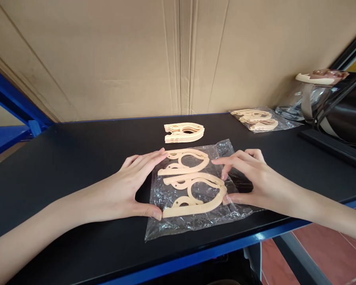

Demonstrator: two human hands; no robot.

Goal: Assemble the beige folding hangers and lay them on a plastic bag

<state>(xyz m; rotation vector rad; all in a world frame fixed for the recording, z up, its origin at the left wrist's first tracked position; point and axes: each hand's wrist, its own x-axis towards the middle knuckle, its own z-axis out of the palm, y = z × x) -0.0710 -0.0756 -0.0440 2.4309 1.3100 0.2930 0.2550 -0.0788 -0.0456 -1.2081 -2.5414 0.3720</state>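
Note:
A clear plastic bag (178,225) lies flat on the black table, with beige folding clothes hangers (192,210) inside, side by side in two folded groups. My left hand (130,186) is open at the bag's left side, fingertips at the upper hanger's end and thumb at the lower one's end. On the right, my right hand (255,178) has its fingers apart, the index finger and thumb touching the bag near the hangers' curved ends. Just behind the bag sits a stack of folded beige hangers (184,138), unbagged.
Another clear bag of beige hangers (259,118) lies at the back right. Beside it stand a clear glass vessel (296,101) and a dark bag (341,114). Cardboard (121,59) walls the back; a blue frame (178,263) edges the black table (91,146).

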